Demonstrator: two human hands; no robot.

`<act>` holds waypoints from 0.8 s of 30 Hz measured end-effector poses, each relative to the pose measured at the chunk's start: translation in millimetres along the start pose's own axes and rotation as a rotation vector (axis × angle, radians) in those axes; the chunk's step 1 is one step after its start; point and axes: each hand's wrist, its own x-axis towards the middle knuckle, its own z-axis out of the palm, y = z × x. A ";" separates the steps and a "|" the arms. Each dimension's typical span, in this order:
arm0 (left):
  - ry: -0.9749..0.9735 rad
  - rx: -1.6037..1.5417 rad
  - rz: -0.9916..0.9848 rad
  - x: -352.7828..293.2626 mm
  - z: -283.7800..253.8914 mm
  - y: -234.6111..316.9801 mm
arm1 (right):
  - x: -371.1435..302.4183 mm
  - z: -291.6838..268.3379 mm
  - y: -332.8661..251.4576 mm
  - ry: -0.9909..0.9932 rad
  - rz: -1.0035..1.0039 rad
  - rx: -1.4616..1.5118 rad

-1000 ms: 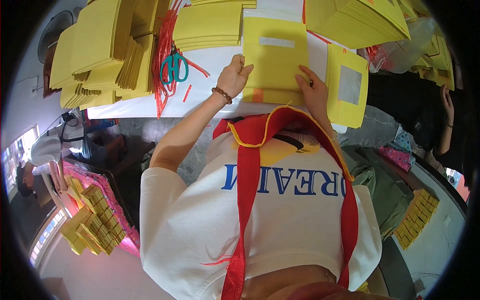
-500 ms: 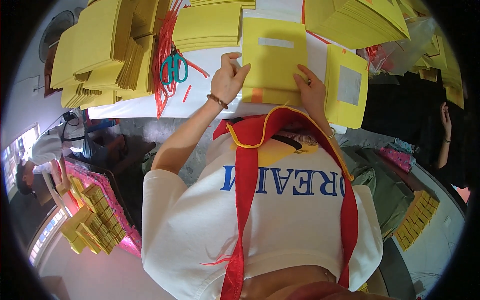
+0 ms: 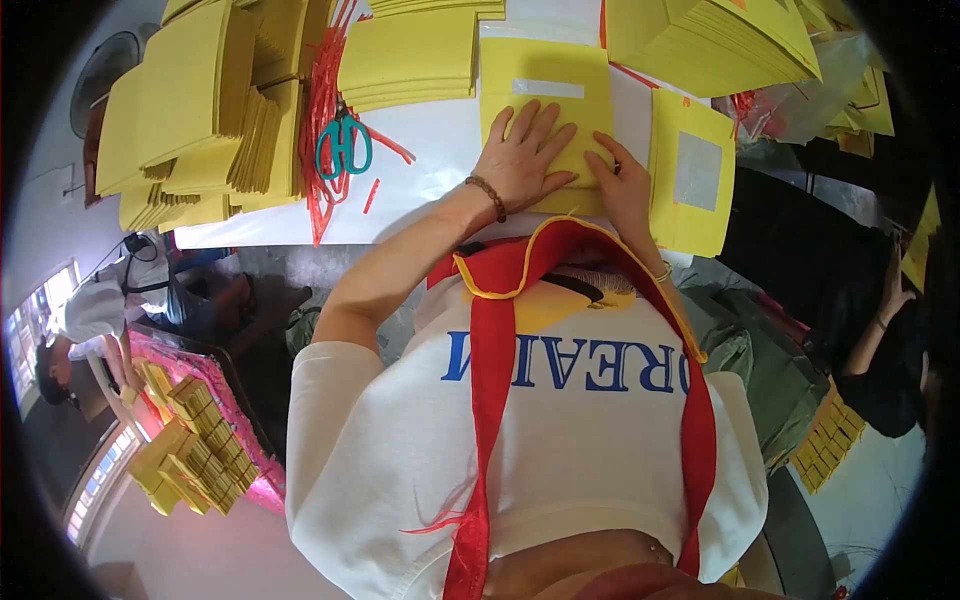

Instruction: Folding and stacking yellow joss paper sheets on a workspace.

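Observation:
A yellow padded-looking envelope (image 3: 545, 65) with a pale strip across it lies on the white table in front of me. Across its near part, my left hand (image 3: 525, 155) rests flat with the fingers spread, covering the middle and the folded near edge. At its right side is my right hand (image 3: 622, 180), thumb and forefinger apart and touching the top face; its other fingers are partly hidden. Another yellow envelope (image 3: 665, 215) with a grey rectangle lies just right of that hand. Teal-handled scissors (image 3: 343, 150) lie to the left, their blades among red plastic strips (image 3: 318, 95).
Tall stacks of yellow envelopes (image 3: 190, 85) stand at the table's left, with further piles at the back centre (image 3: 410, 60) and back right (image 3: 710, 45). The white table's near edge (image 3: 240, 236) runs before me. Other people are at both sides, one arm (image 3: 875, 325) showing at right.
My left hand has moved from the envelope's left edge onto its face and flattened, fingers spreading. My right hand stays nearly in place. The person at right has shifted nearer.

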 end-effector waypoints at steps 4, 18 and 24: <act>-0.032 -0.011 -0.016 -0.4 0.8 -0.1 | -18.6 -10.6 -18.4 0.009 -0.225 -0.489; -0.098 -0.112 0.249 -5.4 -12.3 -4.7 | -32.9 0.8 29.7 -0.264 -0.568 -0.787; 0.090 0.347 0.235 -2.9 -0.5 18.9 | -24.3 -34.5 -3.6 -0.287 0.074 0.435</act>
